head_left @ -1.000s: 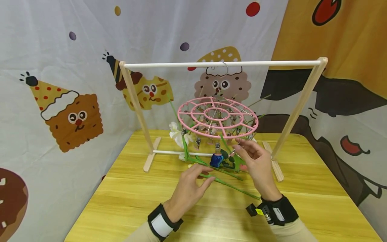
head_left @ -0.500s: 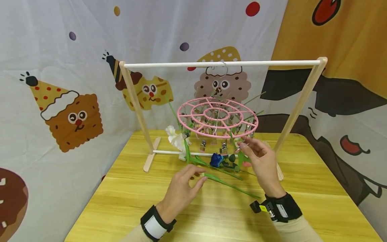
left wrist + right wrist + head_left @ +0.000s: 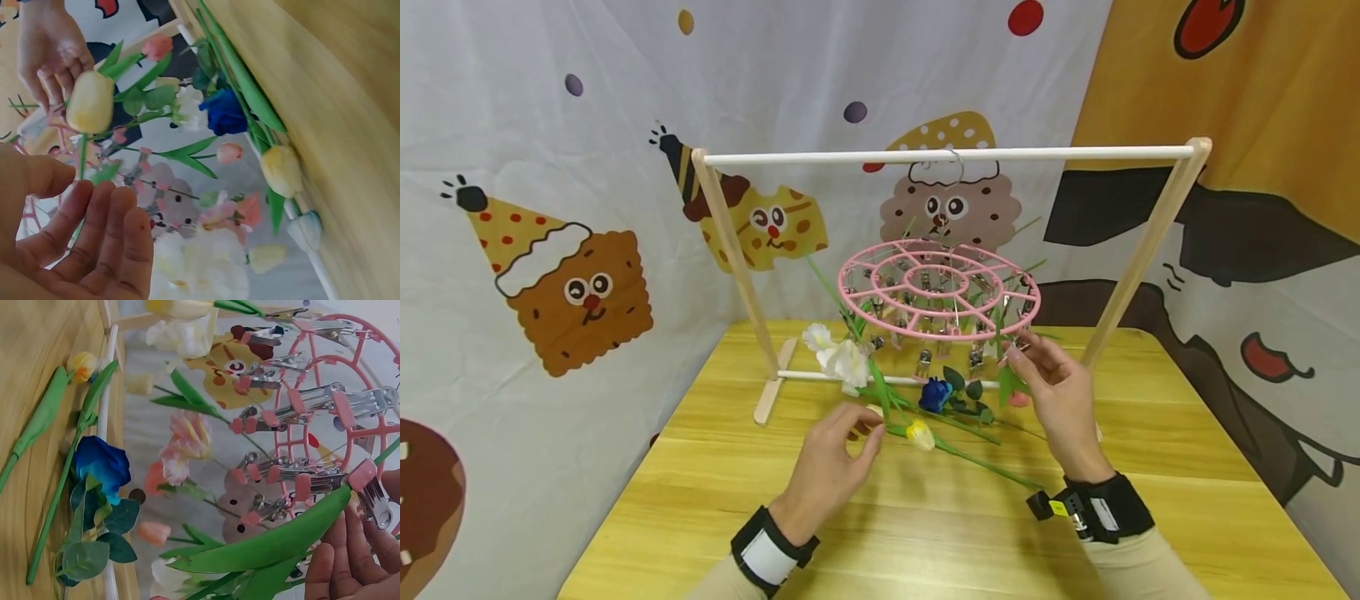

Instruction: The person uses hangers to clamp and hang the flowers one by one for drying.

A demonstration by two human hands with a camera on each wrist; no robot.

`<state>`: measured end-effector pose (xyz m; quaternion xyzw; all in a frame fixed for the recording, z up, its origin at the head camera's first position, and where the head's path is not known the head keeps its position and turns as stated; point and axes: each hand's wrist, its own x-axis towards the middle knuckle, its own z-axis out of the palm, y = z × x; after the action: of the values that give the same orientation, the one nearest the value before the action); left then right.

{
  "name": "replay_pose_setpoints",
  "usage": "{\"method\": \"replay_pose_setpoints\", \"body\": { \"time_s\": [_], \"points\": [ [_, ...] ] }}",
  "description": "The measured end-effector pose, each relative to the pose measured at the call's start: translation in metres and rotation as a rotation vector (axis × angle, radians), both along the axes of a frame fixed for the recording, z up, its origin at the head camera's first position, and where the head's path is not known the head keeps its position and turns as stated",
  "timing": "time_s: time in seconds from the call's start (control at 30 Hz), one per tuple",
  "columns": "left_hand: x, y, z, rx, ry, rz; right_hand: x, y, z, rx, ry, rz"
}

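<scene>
My right hand [image 3: 1063, 400] pinches a metal clip [image 3: 375, 503] with pink tips under the front right of a round pink drying hanger [image 3: 940, 333]. A green stem passes by the clip's tips, and a long green leaf [image 3: 275, 531] hangs beside the fingers. My left hand [image 3: 831, 458] has loosely bent fingers, thumb and forefinger tips close together, holding nothing. Right by those fingertips hangs a yellow-white artificial tulip [image 3: 920, 435], its stem partly hidden by the fingers in the left wrist view. Several other flowers hang from clips, including a white one [image 3: 842, 358].
A wooden stand [image 3: 1138, 258] with a white top rod [image 3: 820, 158] carries the hanger. On the wooden table [image 3: 925, 525] below lie a blue rose [image 3: 936, 394] and tulips with long green stems. A cartoon-printed cloth [image 3: 550, 50] hangs behind.
The hanger has turned, its front clips and the yellow-white tulip swinging right. My right hand has moved right with the clip; my left hand has drawn back left, uncovering the tulip.
</scene>
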<state>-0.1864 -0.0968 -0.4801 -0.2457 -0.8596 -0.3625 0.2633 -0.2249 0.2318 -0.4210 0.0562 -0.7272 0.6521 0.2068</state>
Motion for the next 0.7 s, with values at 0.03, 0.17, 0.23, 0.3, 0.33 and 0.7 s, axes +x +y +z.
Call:
{"method": "replay_pose_setpoints", "body": {
  "time_s": [0.03,0.17,0.23,0.3,0.33,0.7],
  "points": [
    [-0.001,-0.001,-0.001,-0.006,-0.010,0.006,-0.001,0.001,0.000,-0.001,0.003,-0.002],
    [-0.008,-0.004,-0.007,-0.051,-0.043,0.023,0.000,0.003,-0.002,-0.001,0.004,-0.007],
    [-0.012,-0.003,-0.010,-0.094,-0.080,0.023,0.001,0.005,-0.004,0.014,0.002,-0.012],
    [-0.017,-0.001,-0.012,-0.146,-0.126,0.014,0.001,0.006,-0.005,0.020,-0.003,-0.009],
    [-0.019,0.000,-0.014,-0.173,-0.148,0.007,0.002,0.008,-0.006,0.034,-0.003,-0.011],
    [-0.046,0.019,-0.027,-0.523,-0.138,-0.101,0.015,0.019,-0.015,0.198,-0.093,-0.071]
  ]
}}
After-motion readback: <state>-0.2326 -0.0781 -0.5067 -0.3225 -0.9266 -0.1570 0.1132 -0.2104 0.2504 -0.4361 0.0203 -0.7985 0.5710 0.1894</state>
